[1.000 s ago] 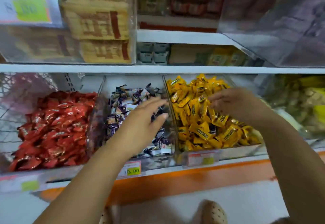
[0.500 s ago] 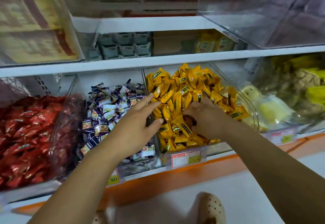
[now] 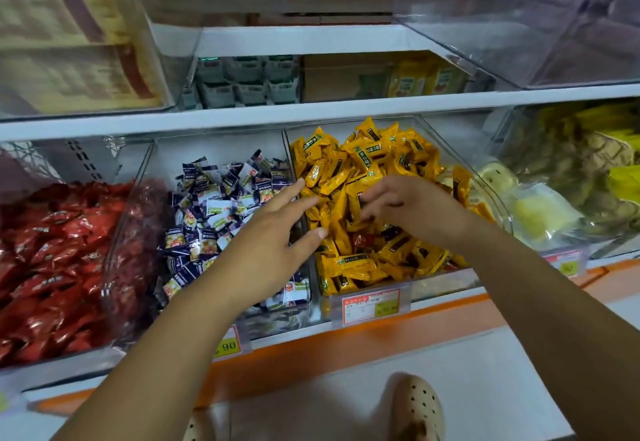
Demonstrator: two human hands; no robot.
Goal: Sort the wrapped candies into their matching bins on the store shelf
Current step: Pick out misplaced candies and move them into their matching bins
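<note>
Sorting is being judged unfinished: a red-wrapped candy (image 3: pixel 363 240) is lying unpicked among yellow-wrapped candies (image 3: pixel 349 177), left hand (image 3: pixel 273 232) spread, right hand (image 3: pixel 405 205) loosely curled, grip indiscernible.

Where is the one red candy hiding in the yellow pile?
In the head view, the red candy lies among the yellow candies near the front of their bin, just below the right hand and right of the left hand thumb.
</note>
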